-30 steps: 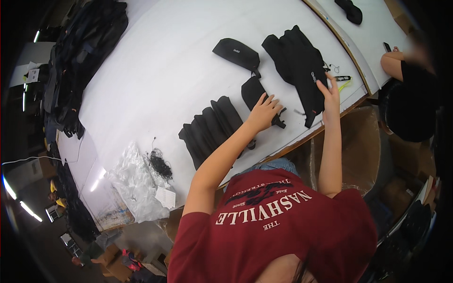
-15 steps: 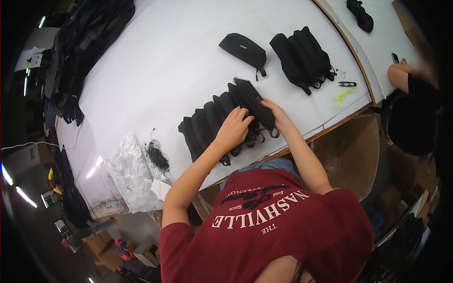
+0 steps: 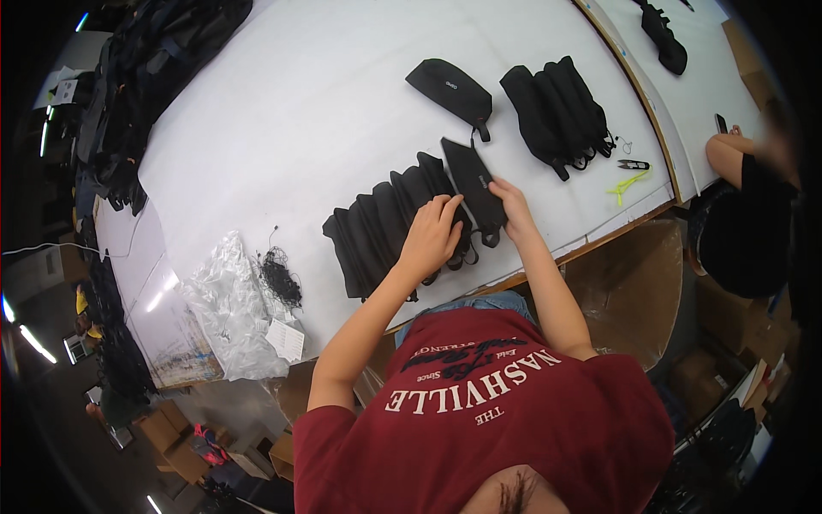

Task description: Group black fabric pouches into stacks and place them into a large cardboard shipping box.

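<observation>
My right hand (image 3: pixel 512 206) grips the right edge of a flat black fabric pouch (image 3: pixel 473 180), its thumb on the upper face. A narrow gap parts this pouch from a row of similar black pouches (image 3: pixel 377 227), standing side by side with loops toward me. Across the right end of that row lies my left hand (image 3: pixel 432 230), fingers stretched and a little bent, tips near the held pouch. Another black pouch (image 3: pixel 449 88) with a small light mark lies flat beyond them. To its right is a second group of black pouches (image 3: pixel 556 111).
Black thread snips (image 3: pixel 634 164) and a yellow-green strip (image 3: pixel 629 184) lie near the table's right edge. On the left are a tangle of black cords (image 3: pixel 278 278) and clear plastic bags (image 3: pixel 227 317). Dark fabric (image 3: pixel 163 68) is piled far left. Another person's arm (image 3: pixel 732 154) shows at right.
The pouch in my right hand has come away from the row toward the right, opening a gap. My left hand has shifted slightly right, its fingers straighter. The whole view has shifted slightly.
</observation>
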`<action>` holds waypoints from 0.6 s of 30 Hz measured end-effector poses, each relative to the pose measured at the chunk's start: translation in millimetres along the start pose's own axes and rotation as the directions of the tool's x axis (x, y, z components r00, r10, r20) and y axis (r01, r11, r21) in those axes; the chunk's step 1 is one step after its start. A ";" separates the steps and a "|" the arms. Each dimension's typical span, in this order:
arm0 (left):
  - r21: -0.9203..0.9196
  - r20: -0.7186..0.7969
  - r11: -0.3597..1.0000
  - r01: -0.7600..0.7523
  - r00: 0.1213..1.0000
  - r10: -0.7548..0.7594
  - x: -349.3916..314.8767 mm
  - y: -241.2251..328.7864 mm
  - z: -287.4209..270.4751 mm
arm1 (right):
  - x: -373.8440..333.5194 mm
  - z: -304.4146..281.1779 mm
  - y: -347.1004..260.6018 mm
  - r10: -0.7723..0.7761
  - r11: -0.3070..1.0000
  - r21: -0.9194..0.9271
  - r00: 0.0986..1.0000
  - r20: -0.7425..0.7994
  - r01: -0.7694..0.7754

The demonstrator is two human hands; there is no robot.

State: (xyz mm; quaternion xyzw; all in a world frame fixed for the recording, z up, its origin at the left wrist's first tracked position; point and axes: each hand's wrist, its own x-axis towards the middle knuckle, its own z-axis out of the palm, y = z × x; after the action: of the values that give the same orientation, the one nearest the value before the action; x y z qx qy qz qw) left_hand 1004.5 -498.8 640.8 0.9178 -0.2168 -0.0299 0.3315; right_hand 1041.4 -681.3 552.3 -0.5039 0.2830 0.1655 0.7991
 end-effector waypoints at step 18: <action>0.154 -0.040 0.987 -0.055 0.997 0.061 21.0 -5.2 4.1 | -17.3 3.6 13.2 -0.161 0.810 -0.490 0.925 0.343 0.323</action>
State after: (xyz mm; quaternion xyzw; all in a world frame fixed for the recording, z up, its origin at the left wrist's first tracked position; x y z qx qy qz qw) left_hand 1024.7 -506.5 636.3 0.9342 -0.2376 0.0168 0.2654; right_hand 1021.5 -672.0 554.9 -0.7105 0.0398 0.2048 0.6721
